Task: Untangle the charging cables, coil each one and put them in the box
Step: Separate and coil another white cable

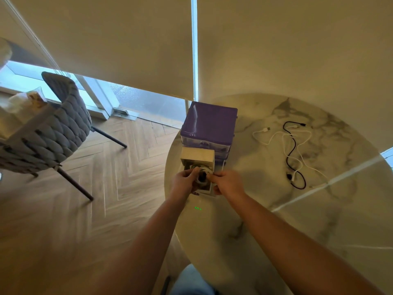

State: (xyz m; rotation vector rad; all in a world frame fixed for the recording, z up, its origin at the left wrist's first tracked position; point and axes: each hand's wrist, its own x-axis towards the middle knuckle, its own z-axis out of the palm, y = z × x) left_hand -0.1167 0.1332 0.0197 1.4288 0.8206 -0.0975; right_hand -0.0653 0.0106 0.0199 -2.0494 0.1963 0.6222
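A small cream box (197, 156) with its flap raised stands at the table's left edge, in front of a purple drawer unit. Over its opening, my left hand (182, 182) and my right hand (227, 182) both grip a coiled white cable (204, 171), one on each side of the coil. A dark item lies inside the box under the coil. To the right on the table, a black cable (291, 150) and a white cable (302, 143) lie loose and crossed over each other.
The purple drawer unit (209, 124) stands on the round marble table (265, 209), right behind the box. A grey woven chair (53, 128) stands on the wooden floor to the left. Beige blinds hang behind the table.
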